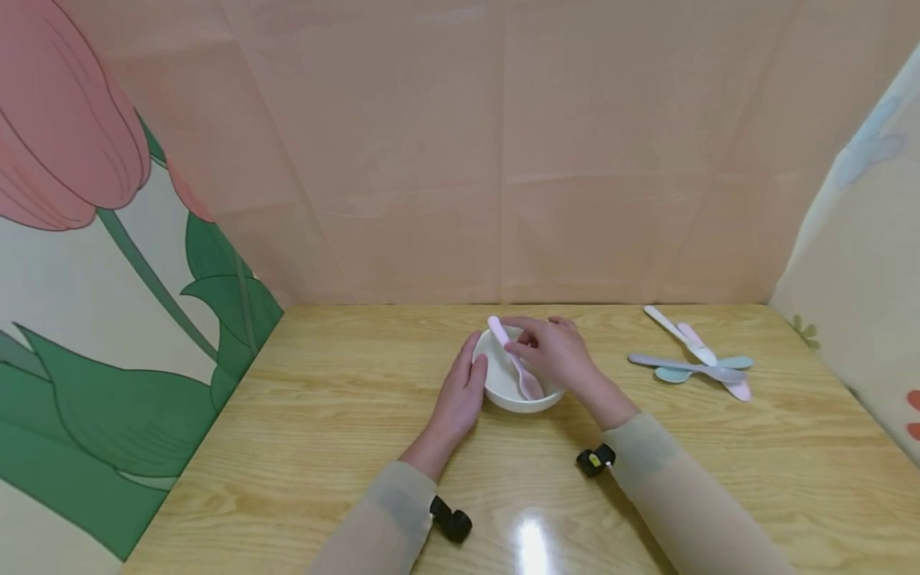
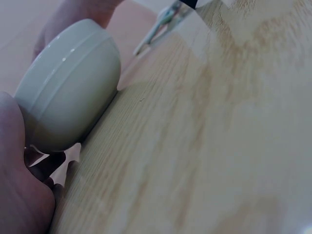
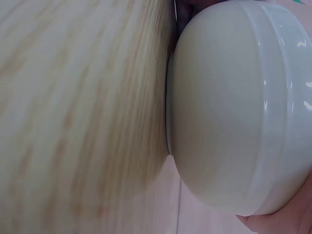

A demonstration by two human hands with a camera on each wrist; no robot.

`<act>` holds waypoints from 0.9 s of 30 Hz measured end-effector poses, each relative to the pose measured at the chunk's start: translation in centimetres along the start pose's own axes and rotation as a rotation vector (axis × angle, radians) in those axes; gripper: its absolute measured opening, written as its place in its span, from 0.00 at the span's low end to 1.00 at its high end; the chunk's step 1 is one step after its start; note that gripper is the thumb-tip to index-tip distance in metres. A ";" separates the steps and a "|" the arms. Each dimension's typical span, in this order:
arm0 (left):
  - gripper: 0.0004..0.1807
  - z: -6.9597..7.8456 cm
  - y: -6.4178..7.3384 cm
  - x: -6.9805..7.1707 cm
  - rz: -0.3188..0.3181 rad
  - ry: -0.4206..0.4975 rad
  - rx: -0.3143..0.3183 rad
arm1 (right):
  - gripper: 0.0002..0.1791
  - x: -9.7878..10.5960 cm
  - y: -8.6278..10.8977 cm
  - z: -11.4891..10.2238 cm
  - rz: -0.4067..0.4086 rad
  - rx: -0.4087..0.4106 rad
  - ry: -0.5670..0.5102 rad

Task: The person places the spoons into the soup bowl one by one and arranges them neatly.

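Note:
A white bowl (image 1: 521, 406) stands on the wooden table, seen from its side in the left wrist view and the right wrist view. Against its left side my left hand (image 1: 463, 389) holds it, thumb by the rim and fingers along the outer wall. My right hand (image 1: 559, 351) reaches over the bowl's right side and pinches a pink spoon (image 1: 530, 386) by the handle with thumb and index finger. The spoon slants, handle up to the left, its scoop down inside the bowl near the front wall. The right palm hides part of the bowl's interior.
Right of the bowl lies a crossed pile of several spoons: a white spoon (image 1: 679, 332), a grey-purple spoon (image 1: 683, 364), a light teal spoon (image 1: 672, 374) and a pink spoon (image 1: 738, 390). A pink backdrop (image 1: 402, 200) rises at the table's (image 1: 309, 431) far edge.

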State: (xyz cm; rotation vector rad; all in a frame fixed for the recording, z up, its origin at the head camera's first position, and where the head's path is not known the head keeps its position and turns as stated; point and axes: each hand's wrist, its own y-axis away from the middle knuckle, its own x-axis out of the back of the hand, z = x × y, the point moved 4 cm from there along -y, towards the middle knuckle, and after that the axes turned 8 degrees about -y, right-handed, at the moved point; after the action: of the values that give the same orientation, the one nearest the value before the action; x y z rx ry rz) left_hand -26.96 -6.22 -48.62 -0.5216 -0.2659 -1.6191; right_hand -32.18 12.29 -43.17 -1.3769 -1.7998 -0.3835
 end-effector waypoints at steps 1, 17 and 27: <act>0.32 0.0 0.0 0.0 -0.001 -0.001 0.000 | 0.27 0.0 0.0 0.0 -0.001 -0.004 0.002; 0.32 0.0 0.0 0.0 0.016 -0.001 -0.008 | 0.25 0.6 0.1 0.0 0.008 -0.076 -0.115; 0.32 0.0 0.1 0.0 0.018 -0.004 0.000 | 0.28 1.7 0.0 -0.3 0.042 -0.067 -0.158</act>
State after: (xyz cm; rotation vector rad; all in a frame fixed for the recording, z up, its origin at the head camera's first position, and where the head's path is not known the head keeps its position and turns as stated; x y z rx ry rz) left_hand -26.85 -6.25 -48.57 -0.5255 -0.2639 -1.6009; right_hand -32.17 13.25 -41.72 -1.5267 -1.8970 -0.3230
